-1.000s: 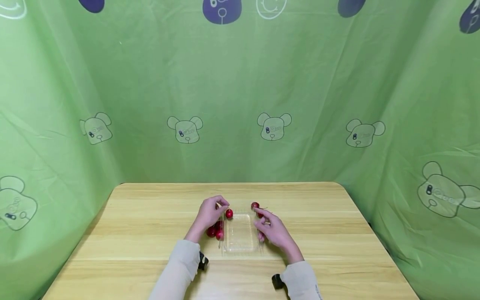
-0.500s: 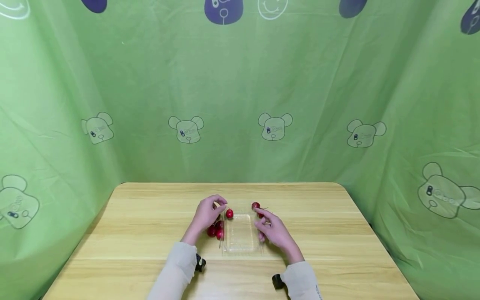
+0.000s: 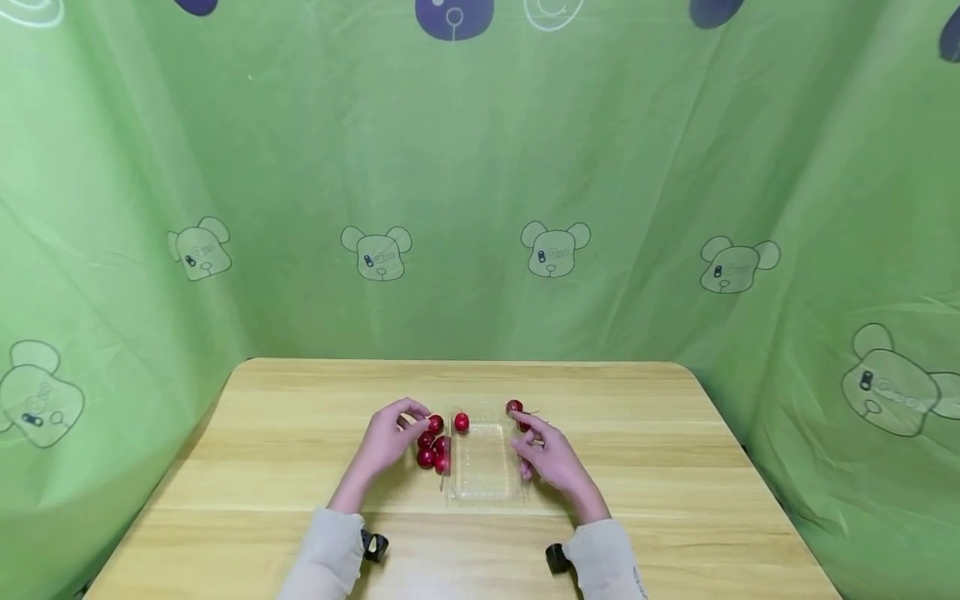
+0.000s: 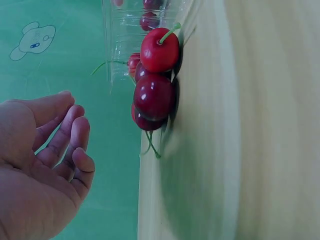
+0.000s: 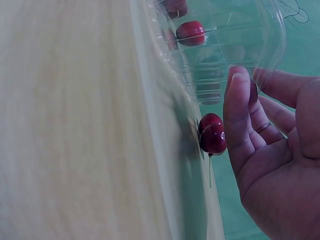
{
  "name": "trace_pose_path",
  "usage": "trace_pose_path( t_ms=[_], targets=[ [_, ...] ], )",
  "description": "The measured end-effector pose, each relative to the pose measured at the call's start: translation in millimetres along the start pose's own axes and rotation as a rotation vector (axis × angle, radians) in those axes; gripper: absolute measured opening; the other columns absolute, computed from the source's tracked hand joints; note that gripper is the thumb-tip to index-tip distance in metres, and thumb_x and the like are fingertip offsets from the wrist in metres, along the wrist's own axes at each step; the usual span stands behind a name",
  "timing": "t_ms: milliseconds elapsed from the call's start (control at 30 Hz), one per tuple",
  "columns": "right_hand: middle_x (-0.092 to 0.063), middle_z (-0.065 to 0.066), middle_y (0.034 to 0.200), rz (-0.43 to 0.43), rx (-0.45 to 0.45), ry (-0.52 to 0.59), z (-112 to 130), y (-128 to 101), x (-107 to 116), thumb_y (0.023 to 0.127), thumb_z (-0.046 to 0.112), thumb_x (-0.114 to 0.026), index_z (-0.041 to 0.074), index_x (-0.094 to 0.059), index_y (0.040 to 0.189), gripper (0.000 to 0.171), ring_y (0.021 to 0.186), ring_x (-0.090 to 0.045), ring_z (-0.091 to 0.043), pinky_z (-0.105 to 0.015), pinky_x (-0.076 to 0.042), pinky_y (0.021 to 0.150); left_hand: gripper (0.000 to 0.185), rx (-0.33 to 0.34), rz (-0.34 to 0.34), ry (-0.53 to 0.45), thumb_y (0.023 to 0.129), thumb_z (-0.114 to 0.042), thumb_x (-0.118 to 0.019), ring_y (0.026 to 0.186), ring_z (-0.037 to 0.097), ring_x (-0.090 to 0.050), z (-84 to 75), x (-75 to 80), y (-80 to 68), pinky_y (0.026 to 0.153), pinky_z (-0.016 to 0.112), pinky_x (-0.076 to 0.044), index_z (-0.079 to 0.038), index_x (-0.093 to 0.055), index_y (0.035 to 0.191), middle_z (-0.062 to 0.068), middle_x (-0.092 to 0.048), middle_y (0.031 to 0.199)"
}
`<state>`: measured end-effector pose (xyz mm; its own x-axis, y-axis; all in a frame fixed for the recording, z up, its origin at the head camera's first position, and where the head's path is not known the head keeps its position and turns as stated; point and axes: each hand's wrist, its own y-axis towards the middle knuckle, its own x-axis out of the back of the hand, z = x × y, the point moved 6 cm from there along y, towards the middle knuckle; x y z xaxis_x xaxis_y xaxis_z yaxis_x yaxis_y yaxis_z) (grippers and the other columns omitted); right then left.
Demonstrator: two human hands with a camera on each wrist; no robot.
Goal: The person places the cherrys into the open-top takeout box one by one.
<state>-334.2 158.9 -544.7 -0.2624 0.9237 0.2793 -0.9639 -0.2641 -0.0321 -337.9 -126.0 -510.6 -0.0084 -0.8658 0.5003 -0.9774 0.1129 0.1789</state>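
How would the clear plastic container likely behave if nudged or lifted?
The clear container looks thin-walled, so it is probably light for its size and might flex if squeezed. Its broad, flat base suggests it would slide rather than tip. The red cherry inside looks round and could roll if the container tilts.

Cherries: left-hand cluster mixed, one bright red cherry, others dark maroon; cherry in box bright red. Stems green. Box clear, colourless. Counter pale yellow-tan, streaky wood grain. Cloth green, printed with dark-outlined bear heads, plus purple heads up top. Sleeves off-white. Wrist gadgets black.
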Motion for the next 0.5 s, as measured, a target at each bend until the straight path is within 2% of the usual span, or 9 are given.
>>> trace_pose_path(
  t_ms=[233, 500],
  targets=[
    [-0.055, -0.009, 0.092, 0.005, -0.004, 0.000, 1, 0, 1, 0.102, 0.008, -0.063, 0.011, -0.042, 0.158, 0.059, 0.063, -0.063, -0.023, -0.036, -0.059, 0.056, 0.018, 0.050, -0.011, -0.011, 0.095, -0.011, -0.074, 0.082, 0.014, -0.063, 17.3, 10.6, -11.9, 0.071, 0.028, -0.055, -0.009, -0.073, 0.113, 0.002, -0.072, 0.102],
    [-0.057, -0.010, 0.091, 0.000, -0.008, -0.002, -2, 1, 1, 0.102, 0.007, -0.064, 0.012, -0.044, 0.157, 0.059, 0.062, -0.063, -0.020, -0.034, -0.060, 0.057, 0.027, 0.093, -0.043, -0.026, 0.094, -0.008, -0.073, 0.086, 0.019, -0.066, 39.0, 18.9, -9.8, 0.071, 0.029, -0.057, -0.005, -0.070, 0.121, 0.011, -0.071, 0.109]
  ],
)
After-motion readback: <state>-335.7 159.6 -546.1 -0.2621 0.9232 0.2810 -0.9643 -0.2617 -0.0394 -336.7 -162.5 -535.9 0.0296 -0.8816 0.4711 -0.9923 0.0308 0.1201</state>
